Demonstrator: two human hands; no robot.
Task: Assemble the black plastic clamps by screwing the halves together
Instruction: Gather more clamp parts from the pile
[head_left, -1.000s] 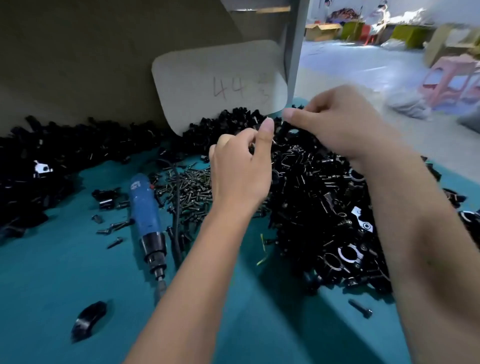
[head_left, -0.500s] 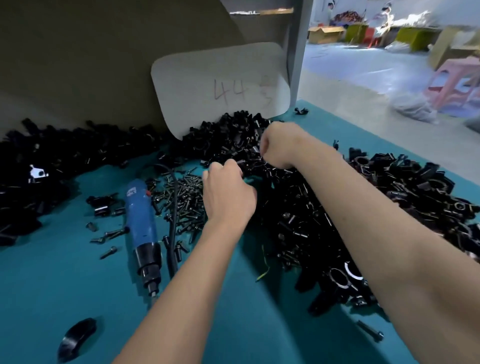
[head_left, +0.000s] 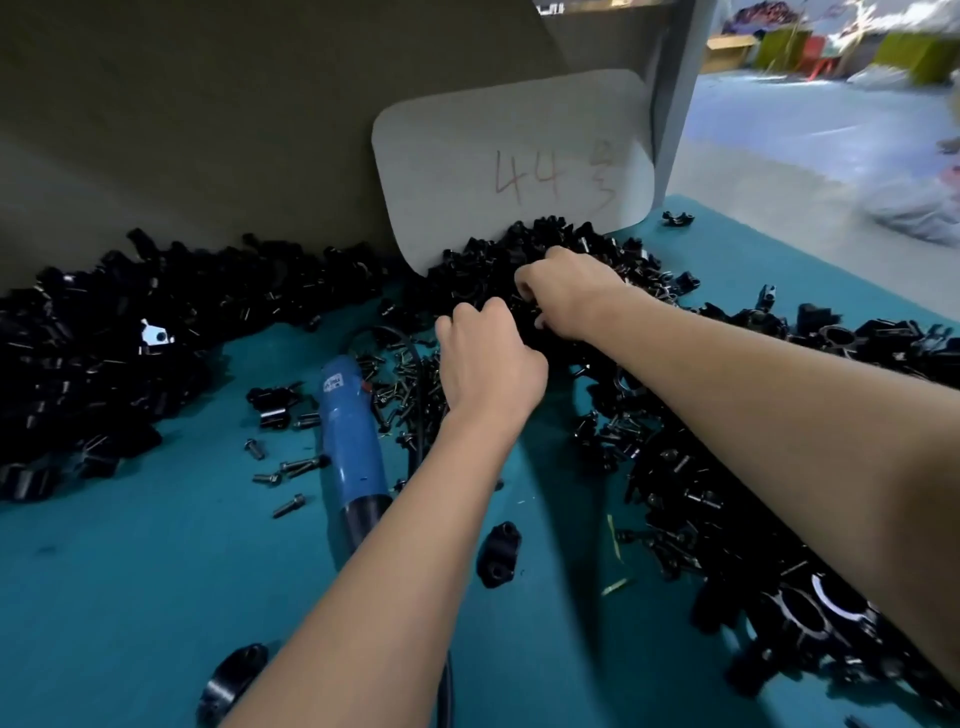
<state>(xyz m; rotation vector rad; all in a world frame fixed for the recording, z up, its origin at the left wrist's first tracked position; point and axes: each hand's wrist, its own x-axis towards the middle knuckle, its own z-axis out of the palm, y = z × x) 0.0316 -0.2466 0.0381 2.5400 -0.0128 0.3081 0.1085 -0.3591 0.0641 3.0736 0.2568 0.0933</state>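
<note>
A teal bench (head_left: 130, 597) carried everything, backed at the far side by a grey-brown panel (head_left: 208, 130) with one white card (head_left: 511, 166) marked "44" leaning on it. No bin or box held the parts; they lay loose on the bench. Two heaps of black plastic clamp parts could be made out: one heap (head_left: 93, 364) at the far left, and a larger heap (head_left: 727, 493) running from below the card down the right side to the near edge, too many pieces to count. Between the heaps lay one blue electric screwdriver (head_left: 348, 436), tip toward the near side, with a scatter of dark screws (head_left: 405, 384) just to its right and a few single screws to its left. Two lone clamp halves sat on bare bench, one (head_left: 500, 555) right of the left forearm, one (head_left: 228, 680) at the near edge. The left hand (head_left: 488, 369) had its fingers curled down at the edge of the right heap; what it held could not be told. The right hand (head_left: 566, 291) was curled likewise, fingertips buried among the far clamp parts, its grasp hidden.
</note>
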